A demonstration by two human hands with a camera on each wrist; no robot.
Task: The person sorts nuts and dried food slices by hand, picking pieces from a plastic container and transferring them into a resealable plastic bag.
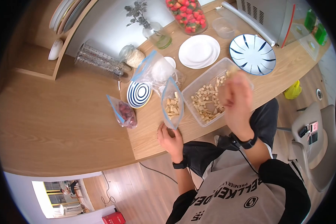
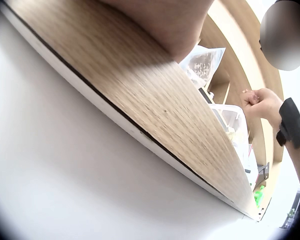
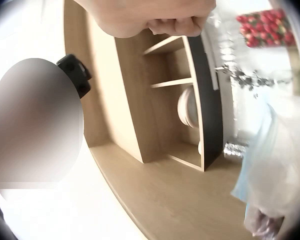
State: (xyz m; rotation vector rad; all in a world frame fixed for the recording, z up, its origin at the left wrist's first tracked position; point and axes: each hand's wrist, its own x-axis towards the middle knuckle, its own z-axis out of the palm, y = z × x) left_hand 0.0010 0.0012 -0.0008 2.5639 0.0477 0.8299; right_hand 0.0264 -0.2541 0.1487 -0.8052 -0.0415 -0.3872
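Note:
My left hand is at the near corner of an upright clear zip bag, thumb and fingers curved at its blue-edged mouth. Pale dried pieces lie inside this bag. My right hand, blurred, is raised over a clear plastic box with curled fingers, a pale bit showing at their tips. Many pale dried pieces are spread across the box's bottom. In the right wrist view the right hand looks like a fist. The left wrist view shows the right hand above the box's rim.
Behind the bag lies another zip bag with white contents. To the left are a striped plate and a bag of dark red pieces. White plates, a blue-lined plate, a vase and a strawberry container stand farther back.

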